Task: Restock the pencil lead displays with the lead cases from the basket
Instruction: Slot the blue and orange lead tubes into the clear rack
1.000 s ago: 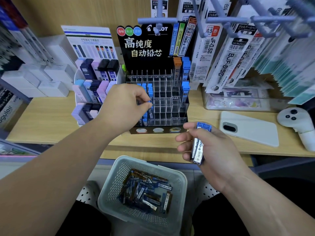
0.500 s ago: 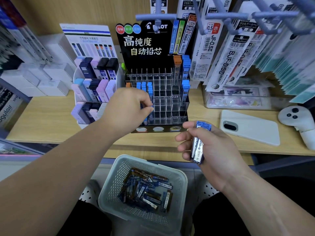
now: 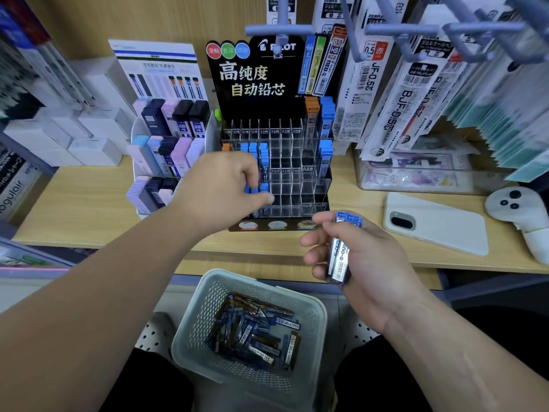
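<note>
- At the middle of the wooden shelf (image 3: 89, 203), toward its back edge, stands the clear display (image 3: 292, 185), a tiered grid of slots under a black header card (image 3: 258, 72).
- Blue-capped cases (image 3: 263, 153) stand in the display's left columns, and taller orange and blue ones (image 3: 319, 120) stand at its back right corner.
- The left hand (image 3: 222, 188) reaches into the front left slots, with curled fingers and the thumb set against the blue caps there. Whether it actually pinches a case cannot be told.
- The right hand (image 3: 371, 263) hovers just off the shelf's front edge, below the display's right corner. It is clamped on a small stack of lead cases (image 3: 338, 251), held upright with the blue caps on top.
- The two hands are apart.
- Below the front edge, on the person's lap, sits the grey basket (image 3: 316, 315), with a loose heap of blue and brown cases (image 3: 255, 331) in its bottom.
- Just left of the clear display stands a white display (image 3: 136, 135) of pastel and dark cases.
- Toward the right end of the shelf lie a white phone (image 3: 439, 227), camera side up, and a white controller (image 3: 517, 209).
</note>
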